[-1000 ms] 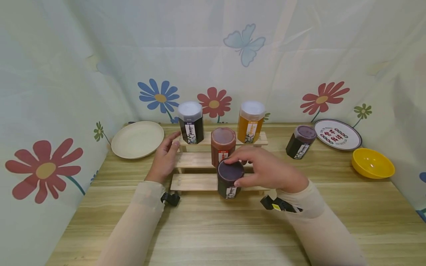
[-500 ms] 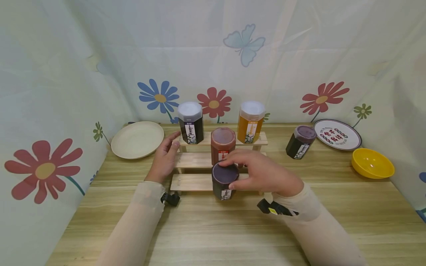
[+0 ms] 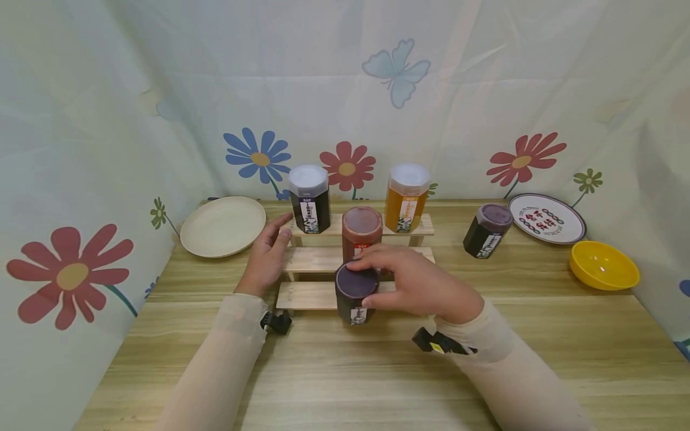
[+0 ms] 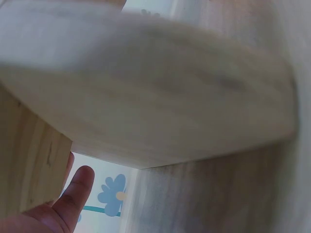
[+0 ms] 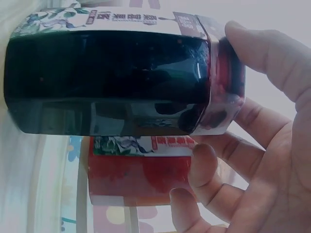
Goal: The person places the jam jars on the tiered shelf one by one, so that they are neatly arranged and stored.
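My right hand grips a dark purple hexagonal jar by its lid, thumb on the near side and fingers on the far side. In the right wrist view this jar shows a white label. It overlaps the lowest step of a three-step wooden stand. Right behind it, a red-brown jar sits on the middle step. My left hand is at the stand's left end, fingers extended along it; the stand's boards fill most of the left wrist view.
On the top step stand a dark jar and an orange jar, both white-lidded. Another dark jar stands on the table at right, near a patterned plate and a yellow bowl. A cream plate lies at left.
My right hand has shifted the dark purple jar leftward along the front of the lowest step. The left hand and the other jars have stayed in place.
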A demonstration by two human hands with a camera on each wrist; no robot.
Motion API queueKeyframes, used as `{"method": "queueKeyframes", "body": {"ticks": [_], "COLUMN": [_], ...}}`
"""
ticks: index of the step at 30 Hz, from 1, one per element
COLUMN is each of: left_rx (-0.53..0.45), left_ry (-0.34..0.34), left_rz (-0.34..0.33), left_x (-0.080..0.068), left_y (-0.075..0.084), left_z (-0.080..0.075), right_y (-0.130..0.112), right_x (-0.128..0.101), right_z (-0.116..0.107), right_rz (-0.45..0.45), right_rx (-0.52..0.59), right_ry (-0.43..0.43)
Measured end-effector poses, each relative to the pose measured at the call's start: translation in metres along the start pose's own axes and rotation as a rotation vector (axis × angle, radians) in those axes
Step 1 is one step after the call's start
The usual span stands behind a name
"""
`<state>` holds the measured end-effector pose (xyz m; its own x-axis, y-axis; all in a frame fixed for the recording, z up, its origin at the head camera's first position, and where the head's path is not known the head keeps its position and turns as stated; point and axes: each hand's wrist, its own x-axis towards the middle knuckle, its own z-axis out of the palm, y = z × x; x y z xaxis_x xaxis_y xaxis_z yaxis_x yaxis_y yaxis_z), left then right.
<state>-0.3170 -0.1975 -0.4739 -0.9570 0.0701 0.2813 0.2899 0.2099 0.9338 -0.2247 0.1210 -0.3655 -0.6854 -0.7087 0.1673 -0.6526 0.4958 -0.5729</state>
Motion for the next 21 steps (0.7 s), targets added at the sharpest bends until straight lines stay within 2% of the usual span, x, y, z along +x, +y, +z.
{"method": "queueKeyframes", "body": {"ticks": [8, 16, 21], "left_rx": [-0.010, -0.003, 0.004], "left_ry": [0.000, 0.007, 0.010], "left_rz": [0.002, 0.003, 0.003], "left_x": [0.000, 0.001, 0.000], "left_y": [-0.001, -0.003, -0.002], "left_z": [0.000, 0.000, 0.000], "right_y": [-0.004, -0.004, -0.005], "right_x": [0.005, 0.009, 0.011], "right_z": [0.008, 0.018, 0.023], "right_rz": [0.017, -0.013, 0.017], "right_rx": [-0.022, -0.014, 0.011], "right_ry": [0.005, 0.049, 0.057]}}
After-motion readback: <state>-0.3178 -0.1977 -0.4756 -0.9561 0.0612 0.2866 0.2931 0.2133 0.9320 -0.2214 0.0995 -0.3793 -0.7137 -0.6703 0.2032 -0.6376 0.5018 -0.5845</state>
